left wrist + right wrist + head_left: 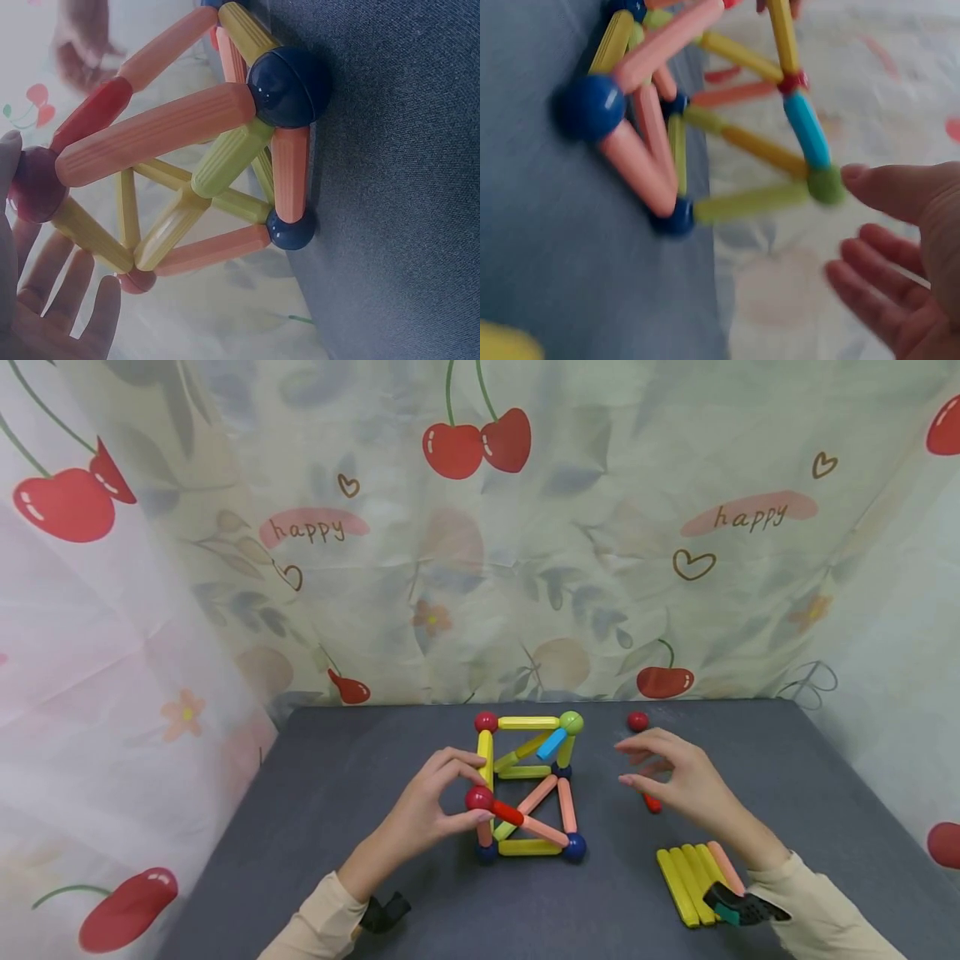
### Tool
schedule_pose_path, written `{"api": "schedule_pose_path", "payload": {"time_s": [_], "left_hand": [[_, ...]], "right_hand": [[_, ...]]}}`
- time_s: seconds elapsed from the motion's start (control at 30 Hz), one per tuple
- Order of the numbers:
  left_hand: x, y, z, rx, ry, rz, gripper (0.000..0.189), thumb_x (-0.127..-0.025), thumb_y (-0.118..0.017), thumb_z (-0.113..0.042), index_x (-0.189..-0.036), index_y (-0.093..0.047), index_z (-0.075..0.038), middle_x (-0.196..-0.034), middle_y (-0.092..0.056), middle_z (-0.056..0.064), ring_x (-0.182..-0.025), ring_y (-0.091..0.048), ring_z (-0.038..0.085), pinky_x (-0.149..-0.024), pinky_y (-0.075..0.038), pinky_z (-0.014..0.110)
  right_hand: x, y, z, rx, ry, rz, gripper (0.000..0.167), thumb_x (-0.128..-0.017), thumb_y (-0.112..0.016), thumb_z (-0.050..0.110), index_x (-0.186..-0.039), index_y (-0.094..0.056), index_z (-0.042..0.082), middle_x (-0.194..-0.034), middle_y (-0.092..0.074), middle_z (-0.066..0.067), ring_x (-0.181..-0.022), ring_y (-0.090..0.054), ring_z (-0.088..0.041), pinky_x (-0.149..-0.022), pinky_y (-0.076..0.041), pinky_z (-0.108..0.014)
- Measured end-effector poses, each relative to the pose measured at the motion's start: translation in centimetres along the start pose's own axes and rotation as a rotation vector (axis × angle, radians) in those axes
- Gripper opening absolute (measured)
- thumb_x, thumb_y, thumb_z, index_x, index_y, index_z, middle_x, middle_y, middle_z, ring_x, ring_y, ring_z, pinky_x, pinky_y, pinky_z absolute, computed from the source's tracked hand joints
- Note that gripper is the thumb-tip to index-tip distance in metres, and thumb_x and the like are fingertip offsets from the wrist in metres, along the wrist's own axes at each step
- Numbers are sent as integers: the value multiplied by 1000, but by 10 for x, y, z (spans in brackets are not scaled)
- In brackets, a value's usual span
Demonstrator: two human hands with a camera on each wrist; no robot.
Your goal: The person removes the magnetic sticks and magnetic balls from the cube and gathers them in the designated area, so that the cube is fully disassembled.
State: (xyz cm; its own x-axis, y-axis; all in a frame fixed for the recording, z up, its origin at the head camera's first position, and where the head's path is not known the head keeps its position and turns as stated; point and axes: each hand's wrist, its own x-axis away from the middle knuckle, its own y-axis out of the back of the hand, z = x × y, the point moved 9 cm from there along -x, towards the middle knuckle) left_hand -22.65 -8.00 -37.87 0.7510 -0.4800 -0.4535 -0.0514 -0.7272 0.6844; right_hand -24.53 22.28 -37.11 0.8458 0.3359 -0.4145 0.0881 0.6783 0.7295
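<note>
A frame of magnetic sticks and balls (528,847) stands on the dark table. With thumb and fingers, my left hand (431,806) pinches the red ball (480,798) at its near upper left corner; that ball also shows in the left wrist view (37,185). From the ball a red stick (507,812) and a pink stick (545,832) slope down to a dark blue ball (575,847). A light blue stick (552,744) sticks out from the green ball (572,722). My right hand (678,777) hovers right of the frame, fingers apart, holding nothing.
A loose red ball (638,721) lies beyond my right hand, and a red stick (652,803) is partly hidden beneath it. Several yellow sticks (678,881) and a pink stick (726,868) lie side by side near my right wrist. Behind the table hangs a printed curtain (480,568).
</note>
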Motion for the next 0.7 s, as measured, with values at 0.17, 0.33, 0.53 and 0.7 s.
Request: {"api": "schedule_pose_path", "payload": {"time_s": [0.17, 0.33, 0.53, 0.7], "left_hand": [[-1, 0, -1, 4, -8, 0, 31, -81, -82, -34, -103, -62, -25, -129, -58, -7, -122, -52, 13, -99, -53, 43], [-1, 0, -2, 4, -17, 0, 31, -81, -82, -33, -103, -62, -24, -129, -59, -7, -122, -52, 14, -99, -52, 43], [-1, 0, 1, -24, 12, 9, 32, -81, -81, -38, -103, -62, -26, -129, -58, -8, -120, -52, 12, -99, -53, 41], [0, -1, 3, -13, 33, 13, 32, -81, -81, -39, -103, -62, -26, -129, -58, -11, -121, -52, 10, -100, -52, 41]], "right_hand": [[-32, -20, 43, 40, 269, -44, 47, -73, -87, 12, -117, -70, 15, -113, -62, 0, -95, -60, -12, -75, -56, -27], [-51, -40, 61, 123, 367, -31, 44, -71, -88, 11, -113, -72, 12, -114, -62, -4, -103, -53, -19, -81, -50, -36], [-63, -54, 63, 222, 397, -18, 40, -70, -89, 8, -106, -75, 14, -110, -62, -2, -98, -48, -18, -78, -49, -36], [-68, -60, 64, 254, 416, -20, 37, -68, -90, 7, -103, -76, 14, -107, -63, -2, -95, -49, -18, -79, -48, -35]]}}
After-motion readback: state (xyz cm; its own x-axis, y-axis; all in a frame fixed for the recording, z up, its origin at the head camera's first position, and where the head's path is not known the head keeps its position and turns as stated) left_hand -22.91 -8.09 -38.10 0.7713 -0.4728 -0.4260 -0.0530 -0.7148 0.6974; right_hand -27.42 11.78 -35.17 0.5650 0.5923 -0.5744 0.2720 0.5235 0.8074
